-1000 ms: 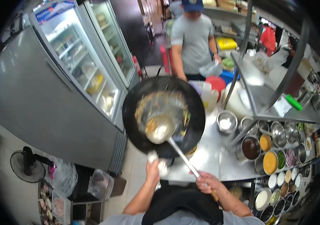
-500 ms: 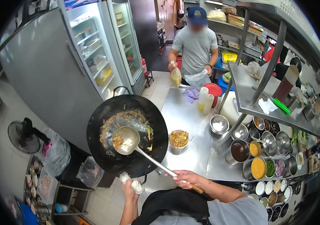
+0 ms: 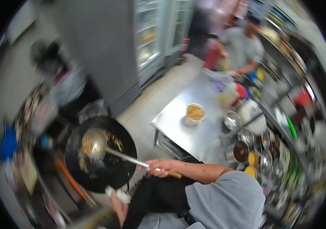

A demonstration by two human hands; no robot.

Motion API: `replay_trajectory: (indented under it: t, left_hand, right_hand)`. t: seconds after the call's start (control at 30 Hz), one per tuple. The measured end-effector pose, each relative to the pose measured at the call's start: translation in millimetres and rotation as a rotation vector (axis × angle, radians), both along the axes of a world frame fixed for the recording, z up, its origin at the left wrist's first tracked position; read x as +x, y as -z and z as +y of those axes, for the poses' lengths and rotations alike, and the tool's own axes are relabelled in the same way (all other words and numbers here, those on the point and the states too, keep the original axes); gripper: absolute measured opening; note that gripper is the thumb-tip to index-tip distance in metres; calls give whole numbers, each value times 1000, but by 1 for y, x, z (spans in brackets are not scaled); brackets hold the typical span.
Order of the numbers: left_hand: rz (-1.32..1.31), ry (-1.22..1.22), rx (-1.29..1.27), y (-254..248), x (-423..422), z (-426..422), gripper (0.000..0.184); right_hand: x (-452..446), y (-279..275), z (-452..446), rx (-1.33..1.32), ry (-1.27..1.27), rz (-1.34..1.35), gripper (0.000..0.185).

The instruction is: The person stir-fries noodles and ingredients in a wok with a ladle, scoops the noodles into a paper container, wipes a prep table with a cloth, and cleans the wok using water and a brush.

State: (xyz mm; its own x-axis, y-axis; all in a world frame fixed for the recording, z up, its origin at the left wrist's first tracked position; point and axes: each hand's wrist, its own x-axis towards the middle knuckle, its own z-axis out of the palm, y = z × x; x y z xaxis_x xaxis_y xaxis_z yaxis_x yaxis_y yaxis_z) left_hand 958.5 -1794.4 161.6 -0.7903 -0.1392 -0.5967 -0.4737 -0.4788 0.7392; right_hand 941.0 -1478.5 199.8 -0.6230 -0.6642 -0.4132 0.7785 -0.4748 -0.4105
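To the left of my body is a black wok (image 3: 105, 168) with noodle and vegetable scraps clinging inside. My left hand (image 3: 119, 208) is closed on a white cloth (image 3: 118, 195) at the wok's near edge; the cloth hides the grip. Fingers of my right hand (image 3: 162, 167) wrap around the handle of a long metal ladle (image 3: 121, 155). The ladle's bowl (image 3: 94, 144) rests in or just over the wok and has some food in it. A container heaped with noodles (image 3: 195, 112) stands on the steel table, apart from both hands.
The steel table (image 3: 174, 114) lies ahead and to the right, with steel bowls (image 3: 231, 120) and sauce pots (image 3: 241, 150) along its right side. A co-worker (image 3: 243, 47) stands behind it. A tall fridge (image 3: 101, 49) is beyond the wok; an orange-edged counter (image 3: 69, 177) is at left.
My view has turned left, blurring the edges. The wok, with cloth and ladle, has swung left away from the table toward the orange-edged counter. The co-worker's hands are now lower, near the plastic bag.
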Motion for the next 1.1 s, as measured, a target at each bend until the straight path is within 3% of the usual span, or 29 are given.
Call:
replay_trajectory:
  t: [0.03,0.07,0.17,0.3,0.33,0.37,0.4,0.6,0.77,0.9,0.97,1.03,1.1]
  left_hand:
    - [-65,-102,64,34,47,-25,28]
    - [-75,-169,74,27,78,-30,28]
    - [-145,-478,74,12,140,-12,6]
    - [-38,-798,83,17,211,15,12]
    - [-20,-878,75,3,227,18,10]
    - [-8,-947,61,-10,233,37,9]
    - [-32,-1082,51,-43,232,46,7]
    - [-41,-1434,93,-54,321,48,12]
    - [-33,-1679,-114,-22,369,-65,14]
    - [347,-1623,-7,74,436,-236,15]
    - [202,-1696,-101,99,447,-306,15]
    - [261,-1702,-105,130,466,-363,18]
    - [227,-1650,-79,125,465,-384,21]
  right_hand:
    - [3,6,-17,-42,-137,-47,41]
    - [5,3,-29,-17,-196,-79,41]
    - [2,-16,-50,75,-332,-133,42]
    - [0,20,-32,-3,-422,-136,46]
    - [0,20,-29,99,-402,-139,45]
    - [-13,28,-19,31,-444,-174,45]
    - [-31,11,-14,-35,-483,-211,45]
    - [-34,19,-30,-4,-610,-234,44]
    - [-17,11,-45,-13,-671,-219,45]
    - [7,25,-71,7,-681,-167,45]
    - [21,22,-83,59,-618,-135,46]
    - [39,15,-101,67,-522,-131,46]
    - [53,9,-113,62,-545,-130,46]
